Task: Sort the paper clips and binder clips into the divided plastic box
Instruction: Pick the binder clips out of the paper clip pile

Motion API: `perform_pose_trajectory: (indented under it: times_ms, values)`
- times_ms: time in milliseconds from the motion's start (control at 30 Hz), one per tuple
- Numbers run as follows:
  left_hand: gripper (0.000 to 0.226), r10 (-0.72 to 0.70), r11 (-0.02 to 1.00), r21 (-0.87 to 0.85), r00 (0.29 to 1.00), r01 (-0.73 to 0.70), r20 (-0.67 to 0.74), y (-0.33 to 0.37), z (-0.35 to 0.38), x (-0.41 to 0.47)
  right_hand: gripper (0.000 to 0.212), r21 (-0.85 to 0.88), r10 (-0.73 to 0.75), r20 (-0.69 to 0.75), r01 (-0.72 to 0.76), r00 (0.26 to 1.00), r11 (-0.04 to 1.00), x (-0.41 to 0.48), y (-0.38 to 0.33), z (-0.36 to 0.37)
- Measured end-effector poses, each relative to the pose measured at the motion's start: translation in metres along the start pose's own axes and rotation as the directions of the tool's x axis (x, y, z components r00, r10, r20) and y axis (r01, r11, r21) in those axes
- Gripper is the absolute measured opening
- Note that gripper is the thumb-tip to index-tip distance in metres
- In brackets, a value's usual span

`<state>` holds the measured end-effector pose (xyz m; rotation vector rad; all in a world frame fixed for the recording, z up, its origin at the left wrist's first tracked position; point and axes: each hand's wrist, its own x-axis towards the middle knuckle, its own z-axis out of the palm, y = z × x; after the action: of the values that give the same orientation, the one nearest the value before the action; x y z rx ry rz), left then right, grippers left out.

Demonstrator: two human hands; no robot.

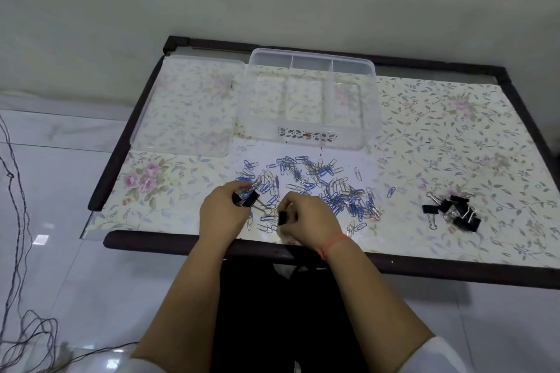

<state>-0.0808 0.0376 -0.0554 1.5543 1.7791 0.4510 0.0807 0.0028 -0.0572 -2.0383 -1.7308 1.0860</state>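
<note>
While both hands work at the near edge of the bench (454,136), each one pinches a black binder clip. The left hand (219,215) has its fingers (239,188) closed on a clip (250,198) raised a little over the left end of the paper clips (315,188), with the clip's wire handle pointing down to the right. The right hand (309,216) has its fingers closed on a second clip (282,217), held low among the nearest paper clips; whether it touches the bench cannot be told. A red string (333,244) circles the right wrist.

Blue and silver paper clips lie spread in a loose heap across the middle of the bench, from the hands out to the right, with a few strays at the edges. Well apart on the right, a small pile of binder clips (454,210) lies on the flowered cloth (439,118).

On the far side of the heap stands the box (309,133), clear plastic, with dividers making three compartments across its far part; no clips show inside it. Just beside it on the left, its clear lid (185,106) lies flat on the cloth. Thin cords (18,221) trail over the pale tiled floor (75,281) at far left.
</note>
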Motion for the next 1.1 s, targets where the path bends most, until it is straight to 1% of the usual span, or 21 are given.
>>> perform_pose_trajectory:
  times_ms: [33,100,133,200,267,367,500,567,700,767,833,867,900,933,967,1000,1033,1100]
  values:
    - [0.054,0.045,0.997,0.057,0.999,-0.046,0.009,0.001,0.000,0.002,0.031,0.055,0.019,-0.016,-0.018,1.000,0.998,0.000,0.003,-0.003]
    - [0.057,0.141,0.974,0.176,0.990,-0.143,0.025,0.000,0.002,0.005,0.028,0.219,0.068,-0.034,-0.059,0.997,0.974,0.001,0.009,-0.012]
    - [0.058,0.174,0.961,0.215,0.984,-0.177,0.032,-0.001,0.002,0.008,0.027,0.325,0.103,-0.033,-0.086,0.994,0.942,0.001,0.012,-0.016]
    - [0.058,0.201,0.942,0.263,0.978,-0.209,0.055,-0.003,0.002,0.012,0.028,0.522,0.169,-0.008,-0.140,0.986,0.842,-0.001,0.016,-0.023]
    - [0.056,0.203,0.929,0.299,0.976,-0.218,0.081,-0.003,0.003,0.015,0.029,0.625,0.201,0.035,-0.178,0.979,0.760,-0.001,0.017,-0.027]
    - [0.051,0.225,0.915,0.324,0.971,-0.239,0.082,0.001,0.004,0.016,0.027,0.711,0.199,0.112,-0.218,0.974,0.669,-0.001,0.013,-0.029]
    - [0.054,0.234,0.895,0.360,0.965,-0.263,0.121,0.001,0.003,0.015,0.024,0.804,0.200,0.167,-0.251,0.965,0.539,0.000,0.012,-0.030]
    - [0.052,0.232,0.897,0.355,0.964,-0.263,0.129,0.000,0.002,0.015,0.020,0.821,0.204,0.174,-0.257,0.963,0.510,0.000,0.014,-0.030]
    - [0.041,0.237,0.887,0.375,0.963,-0.268,0.128,0.004,0.002,0.013,0.013,0.837,0.223,0.160,-0.252,0.962,0.486,0.001,0.015,-0.026]
    - [0.038,0.227,0.885,0.385,0.964,-0.263,0.136,0.005,0.002,0.013,0.009,0.859,0.244,0.161,-0.257,0.956,0.443,0.003,0.012,-0.023]
    - [0.038,0.218,0.918,0.311,0.968,-0.246,0.122,0.006,0.001,0.010,0.009,0.908,0.260,0.175,-0.258,0.950,0.329,0.005,0.007,-0.023]
    - [0.037,0.209,0.947,0.229,0.973,-0.225,0.094,0.008,0.000,0.008,0.013,0.931,0.262,0.183,-0.253,0.947,0.264,0.006,0.005,-0.024]
    - [0.034,0.178,0.976,0.116,0.982,-0.184,0.060,0.011,-0.001,0.007,0.017,0.946,0.263,0.189,-0.247,0.946,0.210,0.007,0.004,-0.024]
    - [0.029,0.120,0.992,-0.034,0.992,-0.119,0.046,0.014,-0.003,0.005,0.019,0.955,0.260,0.197,-0.245,0.945,0.168,0.007,0.003,-0.026]
    - [0.022,0.052,0.975,-0.218,0.996,-0.034,0.075,0.017,-0.005,0.005,0.020,0.960,0.260,0.207,-0.247,0.943,0.133,0.006,0.002,-0.026]
    - [0.016,0.001,0.913,-0.404,0.990,0.058,0.143,0.018,-0.008,0.004,0.021,0.962,0.264,0.220,-0.253,0.939,0.101,0.006,0.001,-0.026]
    - [0.013,-0.033,0.835,-0.530,0.976,0.145,0.215,0.019,-0.011,0.003,0.022,0.963,0.273,0.230,-0.259,0.934,0.077,0.006,-0.001,-0.026]
    - [0.017,-0.052,0.664,-0.693,0.941,0.282,0.333,0.019,-0.015,0.003,0.025,0.963,0.295,0.237,-0.264,0.925,0.054,0.006,-0.006,-0.024]
